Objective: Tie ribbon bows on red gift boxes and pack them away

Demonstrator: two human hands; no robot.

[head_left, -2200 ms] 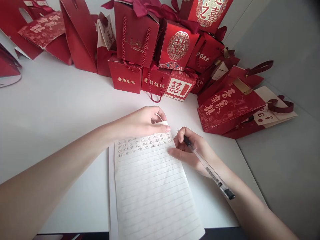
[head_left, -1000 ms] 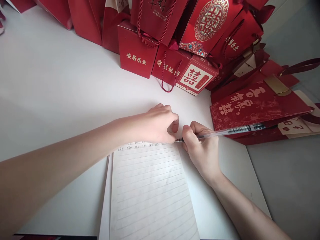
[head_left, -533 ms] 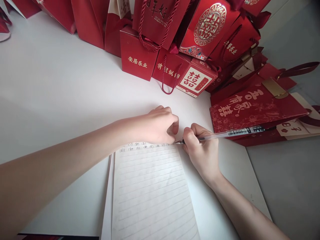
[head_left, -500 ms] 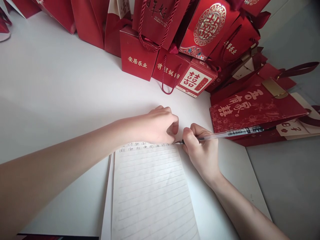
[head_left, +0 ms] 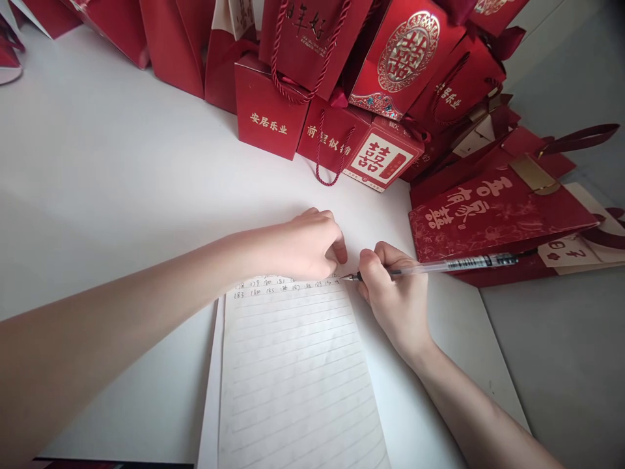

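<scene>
A lined notepad (head_left: 297, 378) lies on the white table, with rows of handwritten numbers near its upper part. My left hand (head_left: 315, 244) rests across the top of the page in a loose fist, thumb and forefinger curled inward, and covers some of the writing. Nothing shows between its fingers. In my right hand (head_left: 393, 299) is a clear gel pen (head_left: 454, 264), pinched between thumb and fingers close to its dark tip. That tip touches the right end of the lowest written row, just right of my left thumb.
Red gift bags (head_left: 493, 208) stand at the right. Several red gift boxes (head_left: 271, 107) and more bags line the back, some stacked. The white table (head_left: 107, 163) stretches away to the left. Something dark with a black edge (head_left: 117, 464) shows at the bottom left.
A further number has appeared at the right end of the lowest row. My right hand and the pen have shifted slightly, and my left thumb has drawn a little closer to the fingers.
</scene>
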